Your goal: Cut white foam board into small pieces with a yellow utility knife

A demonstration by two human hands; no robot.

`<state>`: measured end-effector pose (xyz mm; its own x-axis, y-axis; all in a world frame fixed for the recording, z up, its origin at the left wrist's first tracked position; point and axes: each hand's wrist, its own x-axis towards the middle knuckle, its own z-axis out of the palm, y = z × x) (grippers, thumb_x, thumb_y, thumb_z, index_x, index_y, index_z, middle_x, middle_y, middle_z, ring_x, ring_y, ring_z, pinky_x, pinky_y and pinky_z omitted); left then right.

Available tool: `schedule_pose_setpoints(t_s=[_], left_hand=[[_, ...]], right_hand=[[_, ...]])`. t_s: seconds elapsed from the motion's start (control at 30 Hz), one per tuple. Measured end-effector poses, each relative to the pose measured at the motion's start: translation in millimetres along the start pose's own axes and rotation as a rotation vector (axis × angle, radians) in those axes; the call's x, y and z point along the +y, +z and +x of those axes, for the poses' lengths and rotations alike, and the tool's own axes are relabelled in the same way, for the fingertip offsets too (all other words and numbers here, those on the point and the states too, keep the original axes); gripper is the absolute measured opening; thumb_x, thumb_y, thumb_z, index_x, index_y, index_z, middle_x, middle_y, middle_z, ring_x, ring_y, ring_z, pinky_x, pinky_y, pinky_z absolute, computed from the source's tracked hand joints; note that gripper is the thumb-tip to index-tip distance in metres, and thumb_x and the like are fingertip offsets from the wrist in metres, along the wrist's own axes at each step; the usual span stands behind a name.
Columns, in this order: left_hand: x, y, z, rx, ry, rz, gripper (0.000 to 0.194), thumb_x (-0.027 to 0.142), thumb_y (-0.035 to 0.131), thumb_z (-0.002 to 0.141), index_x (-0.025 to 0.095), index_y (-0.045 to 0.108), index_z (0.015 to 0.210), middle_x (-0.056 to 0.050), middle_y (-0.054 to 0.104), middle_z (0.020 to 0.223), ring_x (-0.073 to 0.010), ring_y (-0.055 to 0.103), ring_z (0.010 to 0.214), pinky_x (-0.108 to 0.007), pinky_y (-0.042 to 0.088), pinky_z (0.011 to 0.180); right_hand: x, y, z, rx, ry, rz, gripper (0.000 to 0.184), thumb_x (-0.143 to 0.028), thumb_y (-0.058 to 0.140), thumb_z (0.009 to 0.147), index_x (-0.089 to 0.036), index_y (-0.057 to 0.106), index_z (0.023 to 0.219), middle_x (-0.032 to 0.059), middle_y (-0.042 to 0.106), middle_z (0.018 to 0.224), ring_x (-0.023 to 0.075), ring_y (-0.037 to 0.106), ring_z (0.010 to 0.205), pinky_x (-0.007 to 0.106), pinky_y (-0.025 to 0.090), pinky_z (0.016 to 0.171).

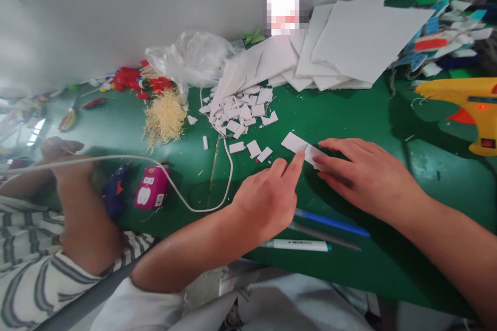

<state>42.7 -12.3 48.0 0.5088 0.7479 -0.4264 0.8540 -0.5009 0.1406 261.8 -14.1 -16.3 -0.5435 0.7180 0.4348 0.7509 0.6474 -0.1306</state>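
Note:
A small white foam-board strip [293,141] lies at an angle on the green table. My right hand [365,170] holds its right end down, with fingers and thumb around that end. My left hand [267,196] has its index finger stretched out, the tip touching the middle of the strip. The other left fingers are curled in; whatever they may hold is hidden. A few cut white pieces [253,149] lie just left of the strip, near a heap of small white scraps [244,112].
White sheets [349,41] are stacked at the back. A yellow glue gun [458,94] stands right. A blue pen [334,222] and a white marker [303,245] lie in front. A white cable [186,205] loops left, by a magenta box [151,187] and another person's arm [81,206].

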Motion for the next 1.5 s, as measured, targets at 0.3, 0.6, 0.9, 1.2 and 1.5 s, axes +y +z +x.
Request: schedule_pose_setpoints(t_s=[0.3,0.6,0.9,1.2,1.5], left_hand=[[-6,2.2,2,0.038,0.018,-0.009,0.073,0.013,0.046,0.095,0.018,0.032,0.167,-0.01,0.071,0.116,-0.022,0.075,0.09,-0.031,0.064,0.072],[1,-3.2,4,-0.089,-0.031,0.056,0.075,0.012,0.041,0.099,0.022,0.024,0.171,-0.01,0.071,0.111,-0.0248,0.077,0.089,-0.035,0.064,0.073],[6,-6.8,5,-0.126,-0.032,0.099,0.077,0.009,0.043,0.099,0.018,0.019,0.172,-0.014,0.07,0.115,-0.0251,0.076,0.093,-0.034,0.064,0.079],[13,0.8,-3,-0.154,-0.036,0.195,0.079,0.008,0.045,0.099,0.015,0.013,0.172,-0.014,0.07,0.116,-0.0237,0.077,0.09,-0.031,0.066,0.071],[5,13.6,-14,-0.036,0.019,0.266,0.076,0.007,0.049,0.093,0.01,0.03,0.168,-0.007,0.07,0.096,-0.0185,0.076,0.072,-0.025,0.063,0.057]], right_hand=[[0,1,4,0.024,-0.085,0.045,0.025,-0.018,0.054,0.103,-0.019,0.078,0.111,0.0111,0.082,0.118,0.0245,0.077,0.105,0.04,0.063,0.085],[-6,0,6,0.035,-0.108,0.0,0.032,-0.015,0.049,0.105,-0.017,0.08,0.109,0.0099,0.083,0.115,0.0235,0.079,0.107,0.039,0.065,0.088],[-13,6,-4,0.014,0.034,0.018,0.033,-0.016,0.049,0.105,-0.02,0.08,0.115,0.0085,0.081,0.12,0.0266,0.077,0.112,0.044,0.064,0.088],[-20,1,-1,-0.007,0.012,-0.107,0.034,-0.015,0.048,0.105,-0.018,0.079,0.117,0.0044,0.08,0.124,0.0252,0.077,0.111,0.042,0.062,0.084],[-20,1,3,0.05,0.002,-0.135,0.032,-0.012,0.05,0.104,-0.015,0.081,0.11,0.002,0.082,0.117,0.0251,0.079,0.103,0.041,0.061,0.076]])
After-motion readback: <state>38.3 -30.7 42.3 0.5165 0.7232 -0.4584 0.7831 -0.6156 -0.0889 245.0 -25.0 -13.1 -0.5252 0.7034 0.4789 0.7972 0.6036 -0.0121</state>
